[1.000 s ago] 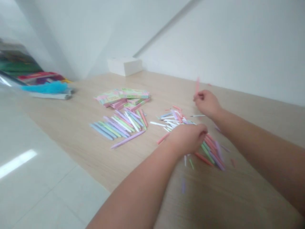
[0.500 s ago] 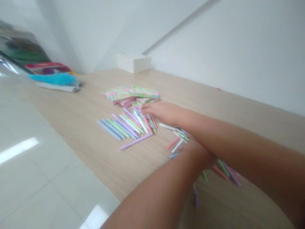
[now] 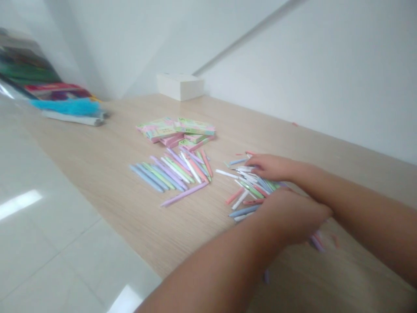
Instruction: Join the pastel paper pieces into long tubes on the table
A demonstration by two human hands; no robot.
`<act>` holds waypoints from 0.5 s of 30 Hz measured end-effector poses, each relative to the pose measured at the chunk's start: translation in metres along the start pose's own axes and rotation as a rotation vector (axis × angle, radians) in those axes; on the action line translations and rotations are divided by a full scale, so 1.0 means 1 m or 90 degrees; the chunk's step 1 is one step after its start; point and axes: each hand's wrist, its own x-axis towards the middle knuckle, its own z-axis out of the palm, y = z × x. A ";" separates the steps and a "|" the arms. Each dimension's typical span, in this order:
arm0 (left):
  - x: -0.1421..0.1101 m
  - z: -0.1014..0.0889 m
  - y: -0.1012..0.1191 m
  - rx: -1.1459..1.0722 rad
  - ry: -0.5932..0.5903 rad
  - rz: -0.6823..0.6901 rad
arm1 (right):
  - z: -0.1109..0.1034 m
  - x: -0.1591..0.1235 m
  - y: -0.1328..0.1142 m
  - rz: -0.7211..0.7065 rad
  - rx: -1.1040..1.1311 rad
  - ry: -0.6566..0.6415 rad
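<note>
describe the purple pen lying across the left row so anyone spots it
On the pale wood-grain table, find the pile of flat pink-and-green boxes. Nearer the camera, slim pastel pens lie in a rough row, sloping down to the right. The light-purple pen lies along their lower ends, alone among them in rising to the right.

Pen parts (image 3: 249, 176) lie in a jumbled heap, slim sticks and thicker tubes in white, blue, green, coral and purple, pointing various ways, partly hidden. Apart, to the left, pens (image 3: 169, 171) lie flat in a slanting row of pastel colours, overlapping towards its right end. One purple pen (image 3: 184, 194) lies crosswise along their near ends.
</note>
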 end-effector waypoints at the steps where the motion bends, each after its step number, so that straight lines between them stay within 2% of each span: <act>1: 0.000 0.002 0.000 0.001 0.001 -0.001 | 0.004 -0.006 0.005 0.012 -0.007 0.001; 6: 0.001 0.010 0.001 0.006 0.030 -0.010 | 0.016 -0.027 0.024 0.062 -0.026 0.018; 15: 0.002 0.010 0.004 0.004 -0.014 -0.011 | 0.024 -0.043 0.039 0.114 -0.025 0.046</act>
